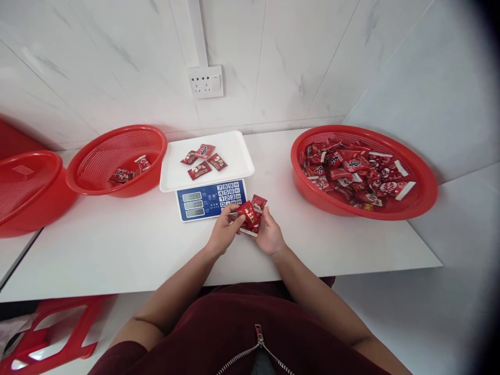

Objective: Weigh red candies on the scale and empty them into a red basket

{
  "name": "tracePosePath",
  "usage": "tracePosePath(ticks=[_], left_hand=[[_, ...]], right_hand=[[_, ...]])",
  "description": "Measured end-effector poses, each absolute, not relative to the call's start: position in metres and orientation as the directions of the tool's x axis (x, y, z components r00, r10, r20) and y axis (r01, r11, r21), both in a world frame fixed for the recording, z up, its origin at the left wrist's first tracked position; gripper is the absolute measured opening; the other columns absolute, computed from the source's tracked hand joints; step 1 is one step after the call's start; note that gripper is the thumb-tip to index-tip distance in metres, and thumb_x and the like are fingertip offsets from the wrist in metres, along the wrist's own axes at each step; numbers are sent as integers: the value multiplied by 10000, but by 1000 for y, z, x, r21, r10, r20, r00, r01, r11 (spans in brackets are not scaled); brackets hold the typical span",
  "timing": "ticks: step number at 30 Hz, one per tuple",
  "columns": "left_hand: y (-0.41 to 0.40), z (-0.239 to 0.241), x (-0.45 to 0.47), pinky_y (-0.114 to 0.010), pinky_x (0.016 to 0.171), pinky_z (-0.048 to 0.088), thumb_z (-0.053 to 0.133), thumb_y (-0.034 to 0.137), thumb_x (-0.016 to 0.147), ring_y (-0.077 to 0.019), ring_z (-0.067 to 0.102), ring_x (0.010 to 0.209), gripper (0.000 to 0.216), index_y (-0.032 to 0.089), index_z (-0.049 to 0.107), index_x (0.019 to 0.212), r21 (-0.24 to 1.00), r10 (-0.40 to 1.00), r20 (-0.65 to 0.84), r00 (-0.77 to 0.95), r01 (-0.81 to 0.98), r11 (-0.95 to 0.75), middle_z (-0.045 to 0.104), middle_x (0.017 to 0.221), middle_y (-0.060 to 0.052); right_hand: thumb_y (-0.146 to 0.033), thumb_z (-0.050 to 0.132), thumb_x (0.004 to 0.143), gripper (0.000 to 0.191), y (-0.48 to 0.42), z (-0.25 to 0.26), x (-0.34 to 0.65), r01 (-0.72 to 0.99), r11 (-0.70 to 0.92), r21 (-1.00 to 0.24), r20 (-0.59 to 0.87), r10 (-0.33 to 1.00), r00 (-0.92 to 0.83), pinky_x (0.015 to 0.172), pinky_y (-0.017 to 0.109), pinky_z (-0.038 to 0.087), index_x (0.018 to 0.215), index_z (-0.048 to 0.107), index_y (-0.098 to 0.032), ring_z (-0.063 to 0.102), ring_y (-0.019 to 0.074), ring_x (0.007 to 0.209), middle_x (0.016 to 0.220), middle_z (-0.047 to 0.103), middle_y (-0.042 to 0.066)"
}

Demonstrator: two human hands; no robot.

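Note:
Between my two hands, just in front of the scale, is a small bunch of red snack packets (250,214). My left hand (227,227) pinches one of them between thumb and fingers. My right hand (270,232) is closed around the other side of the bunch. Several dark red packets (200,171) lie spread on the white pan (242,164) of the weighing scale. Below the pan, the scale's blue panel (213,197) shows displays and number keys, partly covered by my left hand.
A large red basket (324,203) heaped with red packets stands at the right. Left of the scale, another red basket (97,151) holds a few packets, with a further red basket (31,203) beyond it. Behind is a tiled wall with a socket (205,82). A red stool (74,333) stands below the table edge.

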State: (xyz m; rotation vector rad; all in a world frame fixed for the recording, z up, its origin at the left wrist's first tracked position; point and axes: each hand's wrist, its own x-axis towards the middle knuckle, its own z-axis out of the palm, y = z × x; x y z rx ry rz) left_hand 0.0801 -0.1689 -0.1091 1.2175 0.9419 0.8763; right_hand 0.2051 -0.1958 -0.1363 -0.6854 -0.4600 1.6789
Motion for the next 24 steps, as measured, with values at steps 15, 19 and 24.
tracePosePath(ticks=[15, 19, 24], left_hand=[[-159, -71, 39, -245, 672, 522, 531, 319, 819, -126, 612, 782, 200, 202, 540, 980, 742, 789, -408, 459, -338, 580, 613, 928, -41], [-137, -43, 21, -214, 609, 529, 605, 242, 769, -122, 625, 757, 255, 202, 541, 1013, 862, 867, -285, 410, -287, 419, 627, 925, -37], [-88, -7, 8, -210, 539, 493, 635, 219, 729, -130, 604, 724, 298, 177, 511, 997, 981, 940, 174, 294, 30, -191, 627, 866, -30]], right_hand=[[-385, 609, 750, 240, -203, -136, 209, -699, -296, -651, -243, 954, -177, 317, 137, 403, 909, 523, -227, 567, 83, 552, 845, 614, -6], [-375, 612, 744, 228, -204, -136, 207, -680, -318, -661, -253, 947, -197, 314, 143, 394, 894, 526, -226, 555, 87, 540, 840, 608, 4], [-371, 583, 773, 220, -205, -136, 207, -662, -329, -673, -252, 944, -212, 331, 147, 388, 930, 519, -231, 548, 88, 548, 861, 609, 14]])
